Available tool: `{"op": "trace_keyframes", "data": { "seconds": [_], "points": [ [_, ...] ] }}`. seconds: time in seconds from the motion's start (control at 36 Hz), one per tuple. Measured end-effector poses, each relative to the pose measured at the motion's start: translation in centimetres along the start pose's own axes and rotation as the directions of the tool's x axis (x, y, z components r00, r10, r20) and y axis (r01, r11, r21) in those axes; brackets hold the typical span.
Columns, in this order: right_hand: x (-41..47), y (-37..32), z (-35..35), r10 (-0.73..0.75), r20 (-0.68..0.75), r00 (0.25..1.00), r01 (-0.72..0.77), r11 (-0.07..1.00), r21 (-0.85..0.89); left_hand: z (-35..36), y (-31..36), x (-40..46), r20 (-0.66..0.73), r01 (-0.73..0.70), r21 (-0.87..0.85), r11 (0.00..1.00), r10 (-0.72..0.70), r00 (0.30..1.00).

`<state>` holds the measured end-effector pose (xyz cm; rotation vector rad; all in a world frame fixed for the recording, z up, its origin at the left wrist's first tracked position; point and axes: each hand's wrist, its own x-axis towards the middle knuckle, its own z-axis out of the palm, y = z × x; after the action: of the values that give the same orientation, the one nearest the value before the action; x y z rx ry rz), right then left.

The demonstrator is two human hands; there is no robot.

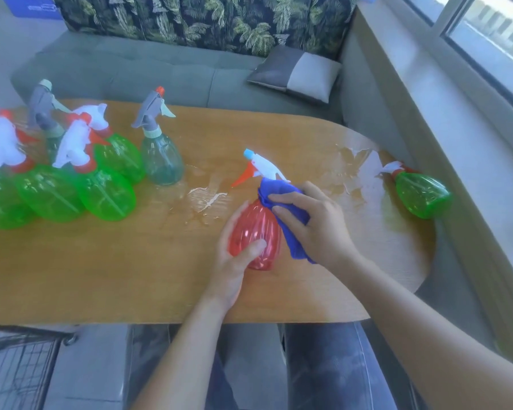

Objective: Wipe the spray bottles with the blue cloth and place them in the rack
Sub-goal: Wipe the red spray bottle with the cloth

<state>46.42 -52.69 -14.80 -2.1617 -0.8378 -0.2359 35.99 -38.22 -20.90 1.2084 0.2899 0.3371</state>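
My left hand grips the red bottle over the table, base toward me, nozzle pointing away-left. My right hand clamps the cloth round its neck

Translucent red plastic spray bottle, centre; blue cloth beside it; translucent green plastic spray bottles, left; leaf-patterned dark cushion, top.

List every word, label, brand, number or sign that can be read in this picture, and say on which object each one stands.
No text can be read.
Blue box at the top left edge: white lettering, cut off by the frame and too blurred to read.
Red plastic spray bottle, green plastic spray bottles and blue cloth: no label or print visible.
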Motion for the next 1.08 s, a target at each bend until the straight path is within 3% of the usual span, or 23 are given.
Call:
{"op": "trace_keyframes", "data": {
  "seconds": [0.08, 0.17, 0.25, 0.39, 0.56, 0.72, 0.86, 1.0, 1.08],
  "points": [
    [1.4, 0.1, -0.5, -0.113, -0.016, 0.993, 0.109, 0.980, -0.167, -0.2, -0.2, 0.1, 0.007, 0.009, 0.013, 1.000, -0.009, 1.000],
    [2.8, 0.2, -1.1, -0.082, -0.071, 0.994, 0.064, 0.972, -0.227, -0.3, -0.3, 0.0, 0.058, 0.014, 0.030, 0.999, -0.016, 0.998],
    [3.7, 0.3, -1.5, -0.008, -0.085, 0.996, -0.009, 0.979, -0.203, -0.2, -0.4, 0.0, 0.072, 0.015, 0.045, 0.999, -0.018, 0.997],
    [3.0, -0.4, -1.2, -0.081, 0.053, 0.995, 0.089, 0.983, -0.162, -0.5, -0.5, 0.0, 0.073, 0.023, 0.040, 0.999, -0.026, 0.997],
    [4.7, 0.7, -1.4, 0.078, -0.065, 0.995, -0.086, 0.988, -0.131, -0.5, -0.6, 0.2, 0.110, 0.029, 0.040, 0.999, -0.033, 0.993],
    [4.2, -0.2, -0.9, 0.014, 0.007, 1.000, -0.013, 0.992, -0.129, -0.6, -0.5, 0.2, 0.103, 0.028, 0.021, 0.999, -0.030, 0.994],
    [4.9, -0.1, -0.7, 0.079, -0.103, 0.991, -0.090, 0.990, -0.106, -0.4, -0.3, 0.0, 0.134, 0.024, 0.049, 0.999, -0.030, 0.990],
    [4.7, -1.2, -0.2, -0.009, -0.028, 1.000, 0.005, 0.990, -0.138, -0.4, 0.0, 0.0, 0.104, 0.029, 0.044, 0.999, -0.033, 0.994],
    [5.6, -1.0, -0.3, 0.038, -0.085, 0.996, -0.049, 0.990, -0.134, -0.3, 0.2, 0.0, 0.119, 0.033, 0.052, 0.998, -0.039, 0.992]
  ]
}}
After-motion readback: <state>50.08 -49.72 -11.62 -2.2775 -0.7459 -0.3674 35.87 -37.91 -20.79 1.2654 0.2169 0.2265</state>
